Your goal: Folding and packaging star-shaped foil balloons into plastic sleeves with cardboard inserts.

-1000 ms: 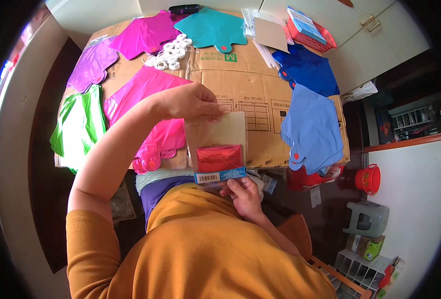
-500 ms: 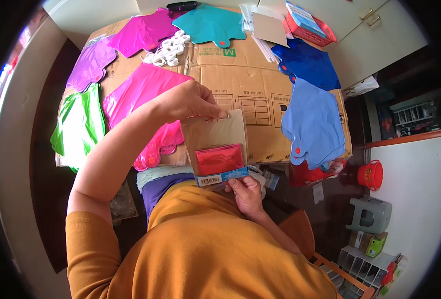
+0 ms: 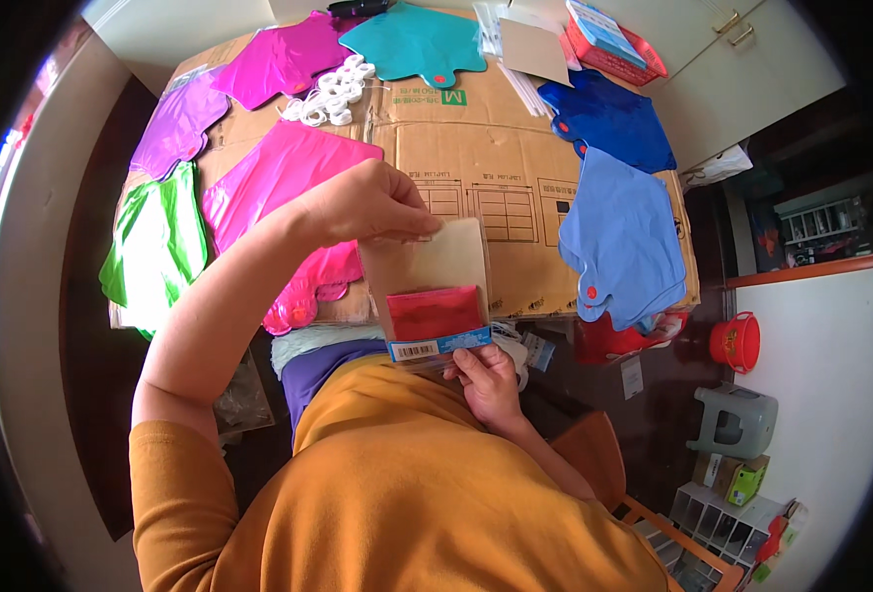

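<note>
Between my hands, above the near edge of the cardboard, is a clear plastic packet [image 3: 446, 259] with a beige card inside. A folded shiny red piece [image 3: 435, 314] lies in its lower half, over a blue strip with a barcode. My left hand [image 3: 382, 202] pinches the packet's top edge, fingers curled. My right hand [image 3: 489, 385] grips its lower right corner between thumb and fingers. Just left of the packet lies a flat shiny pink foil piece [image 3: 279, 187], partly hidden behind my left forearm.
Flattened cardboard [image 3: 427, 148] covers the table. Around it lie green [image 3: 160, 237], purple [image 3: 182, 126], magenta [image 3: 277, 61], teal [image 3: 412, 44], dark blue [image 3: 619, 123] and light blue [image 3: 622, 237] foil pieces. White ribbon rolls [image 3: 333, 94] and a red basket [image 3: 644, 67] sit farther back.
The packet has tilted slightly and its lower edge has risen a little. Both hands keep their hold on it, the left one's fingertips shifted slightly left along the top edge.
</note>
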A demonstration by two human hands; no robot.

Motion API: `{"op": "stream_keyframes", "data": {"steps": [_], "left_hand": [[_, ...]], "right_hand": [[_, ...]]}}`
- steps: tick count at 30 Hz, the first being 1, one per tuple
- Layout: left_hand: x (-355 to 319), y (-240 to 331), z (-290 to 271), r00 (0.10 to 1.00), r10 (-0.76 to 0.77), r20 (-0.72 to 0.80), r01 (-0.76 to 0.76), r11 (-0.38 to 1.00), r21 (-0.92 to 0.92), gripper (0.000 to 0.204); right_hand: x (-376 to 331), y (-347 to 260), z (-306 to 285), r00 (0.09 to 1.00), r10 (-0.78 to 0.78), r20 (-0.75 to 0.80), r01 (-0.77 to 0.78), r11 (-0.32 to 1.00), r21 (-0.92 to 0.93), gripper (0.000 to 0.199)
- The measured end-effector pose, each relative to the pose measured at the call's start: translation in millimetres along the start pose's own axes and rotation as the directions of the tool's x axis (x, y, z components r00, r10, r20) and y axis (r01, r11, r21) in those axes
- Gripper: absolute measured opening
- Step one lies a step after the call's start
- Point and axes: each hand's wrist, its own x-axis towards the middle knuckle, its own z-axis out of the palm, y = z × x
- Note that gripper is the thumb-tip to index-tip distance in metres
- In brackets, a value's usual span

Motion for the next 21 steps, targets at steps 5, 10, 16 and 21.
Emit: {"op": "stream_keyframes", "data": {"steps": [5, 10, 16, 21], "left_hand": [[-5.5, 6.8, 8.7, 1.0, -0.015, -0.026, 0.016, 0.999, 0.048, 0.024], [3.9, -13.0, 6.0, 0.993, -0.068, -0.095, 0.065, 0.997, -0.03, 0.026], [-10.6, -5.5, 5.6, 0.993, 0.104, -0.059, -0.095, 0.986, 0.141, 0.02], [-16.1, 7.5, 8.7, 0.999, 0.048, -0.024, -0.041, 0.969, 0.245, 0.017]], "right_hand": [[-3.1, 5.6, -5.0, 1.0, -0.009, -0.004, 0.009, 1.0, 0.016, 0.014], [-2.8, 1.1, 3.9, 0.994, -0.072, -0.08, 0.071, 0.997, -0.021, 0.014], [-3.6, 0.6, 2.0, 0.996, -0.075, -0.051, 0.074, 0.997, -0.018, 0.012], [-1.8, 2.1, 0.3, 0.995, -0.08, -0.061, 0.079, 0.997, -0.022, 0.01]]}}
